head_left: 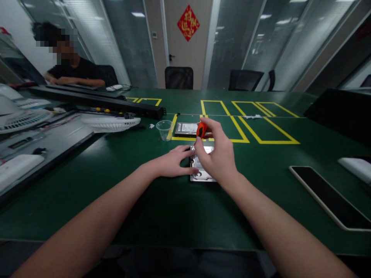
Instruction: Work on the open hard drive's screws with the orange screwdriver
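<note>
A silver hard drive (203,177) lies flat on the green table in front of me, partly covered by both hands. My left hand (176,161) reaches in from the left with fingers spread. Its thumb and fingertips touch the drive's left side. Between the thumb and fingers of my right hand (218,150) is an orange and black screwdriver (201,129), held upright over the drive. The screwdriver's tip is hidden, so contact with a screw cannot be made out. Just behind lies a second hard drive (185,129) with a white label, beside a clear plastic cup (165,130).
Yellow tape (274,142) marks rectangles on the table (139,216). White fan parts (111,123) and long black bars (116,103) crowd the left. A phone (327,195) lies right, near a dark screen (342,116). Another person (75,71) sits at the far left.
</note>
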A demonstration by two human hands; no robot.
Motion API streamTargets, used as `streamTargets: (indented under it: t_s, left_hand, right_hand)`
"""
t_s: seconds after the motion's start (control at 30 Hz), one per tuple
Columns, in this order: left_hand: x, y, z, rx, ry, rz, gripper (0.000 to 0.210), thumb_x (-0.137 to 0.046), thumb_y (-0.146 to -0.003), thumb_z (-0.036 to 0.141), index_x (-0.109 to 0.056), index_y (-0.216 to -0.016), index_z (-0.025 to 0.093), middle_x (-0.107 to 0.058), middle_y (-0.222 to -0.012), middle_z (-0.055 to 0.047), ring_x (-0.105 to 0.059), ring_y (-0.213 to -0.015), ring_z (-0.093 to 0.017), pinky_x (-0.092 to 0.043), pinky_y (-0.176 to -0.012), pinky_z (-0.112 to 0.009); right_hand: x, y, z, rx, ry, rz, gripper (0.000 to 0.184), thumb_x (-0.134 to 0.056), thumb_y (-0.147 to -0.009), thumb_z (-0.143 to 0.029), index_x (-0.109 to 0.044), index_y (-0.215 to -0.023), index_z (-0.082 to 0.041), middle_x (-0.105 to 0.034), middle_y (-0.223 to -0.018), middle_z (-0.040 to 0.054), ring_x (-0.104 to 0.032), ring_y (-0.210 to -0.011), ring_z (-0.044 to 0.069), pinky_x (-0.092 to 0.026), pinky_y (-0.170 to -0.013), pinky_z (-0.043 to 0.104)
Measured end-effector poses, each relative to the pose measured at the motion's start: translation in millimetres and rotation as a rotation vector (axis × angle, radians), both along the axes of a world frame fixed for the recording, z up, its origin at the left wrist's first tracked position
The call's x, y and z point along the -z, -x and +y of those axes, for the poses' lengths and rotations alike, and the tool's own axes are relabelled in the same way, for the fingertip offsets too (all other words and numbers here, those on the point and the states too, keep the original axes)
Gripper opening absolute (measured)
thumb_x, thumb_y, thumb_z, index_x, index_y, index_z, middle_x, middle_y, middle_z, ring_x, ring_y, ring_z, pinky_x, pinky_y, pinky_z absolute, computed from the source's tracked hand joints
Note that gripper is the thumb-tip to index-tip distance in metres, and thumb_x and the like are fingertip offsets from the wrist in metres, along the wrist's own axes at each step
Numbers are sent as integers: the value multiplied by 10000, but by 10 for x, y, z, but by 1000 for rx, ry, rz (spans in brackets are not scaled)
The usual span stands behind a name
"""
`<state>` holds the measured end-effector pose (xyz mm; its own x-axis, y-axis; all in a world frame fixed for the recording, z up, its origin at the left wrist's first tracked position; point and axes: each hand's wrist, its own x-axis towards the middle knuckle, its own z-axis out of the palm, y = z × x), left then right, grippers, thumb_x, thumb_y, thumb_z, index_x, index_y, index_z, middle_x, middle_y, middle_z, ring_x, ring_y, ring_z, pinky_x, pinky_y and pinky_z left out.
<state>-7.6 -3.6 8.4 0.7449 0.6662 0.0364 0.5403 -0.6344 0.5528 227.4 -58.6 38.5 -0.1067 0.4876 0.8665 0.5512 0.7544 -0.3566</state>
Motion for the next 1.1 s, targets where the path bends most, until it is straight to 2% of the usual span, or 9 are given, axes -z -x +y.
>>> streamTargets:
  t_s: [0.13,0.23,0.4,0.5,0.6,0.73,0.9,1.0,1.1]
  left_hand:
    - [33,20,17,2,-10,-3,984,-842,-1108,926,-681,-1879,335,-551,-2041,-189,-464,-1928,-542,-388,-1594,-798]
    - [47,21,20,2,-18,-1,974,-842,-1114,916,-687,-1872,324,-554,-2036,-195,-468,-1930,-534,-375,-1605,-782]
    - [18,5,11,2,-7,-6,995,-864,-1096,929,-682,-1881,345,-538,-2054,-170,-433,-1954,-523,-369,-1616,-753]
    - [-2,5,4,-1,6,-2,1005,-858,-1104,922,-665,-1896,334,-526,-2060,-182,-431,-1955,-529,-360,-1617,-772]
    - [-5,10,-1,-8,7,8,1013,-848,-1104,927,-662,-1899,327,-531,-2051,-190,-442,-1950,-530,-362,-1617,-771]
    - [-5,7,-6,-9,6,16,1014,-836,-1105,941,-667,-1897,331,-503,-2070,-191,-421,-1958,-539,-364,-1614,-773]
    - [0,-3,5,-4,7,3,1007,-838,-1101,944,-670,-1893,345,-512,-2070,-171,-431,-1953,-530,-375,-1612,-759]
    - [15,2,17,-1,3,-7,993,-847,-1095,940,-681,-1880,355,-549,-2044,-167,-445,-1945,-531,-383,-1606,-765]
    - [20,8,16,0,1,-12,987,-847,-1096,939,-683,-1877,358,-561,-2034,-168,-447,-1943,-534,-379,-1605,-775]
  right_hand:
    - [-14,-27,6,21,0,-7,504,-770,-1174,-262,-701,-1668,-337,-826,-1467,119,-836,-1254,337,-800,-1090,573]
    - [-34,-37,1,51,-18,-3,452,-776,-1173,-250,-745,-1616,-334,-813,-1375,98,-826,-1176,305,-795,-1026,522]
    - [-20,-2,0,16,-16,-3,549,-660,-1171,-174,-682,-1700,-318,-853,-1491,123,-852,-1250,322,-796,-1098,563]
    - [-7,7,11,-18,-37,-2,539,-653,-1189,-189,-659,-1716,-306,-846,-1548,137,-856,-1287,328,-793,-1136,577]
    - [-17,-10,13,3,-35,-14,508,-777,-1177,-278,-690,-1675,-326,-836,-1452,119,-842,-1245,335,-798,-1092,566]
    - [-34,-28,7,20,-23,6,449,-737,-1182,-227,-725,-1618,-331,-831,-1392,106,-838,-1185,318,-798,-1040,545]
    - [-23,-21,2,-26,-10,3,545,-637,-1190,-179,-662,-1717,-317,-848,-1552,135,-868,-1310,337,-798,-1141,589]
    - [-27,-29,-1,-20,13,-23,546,-685,-1188,-221,-663,-1723,-328,-841,-1568,135,-855,-1325,350,-792,-1162,605]
    - [-38,-43,0,-8,17,-37,533,-781,-1176,-285,-692,-1700,-335,-817,-1516,131,-823,-1293,351,-794,-1111,579]
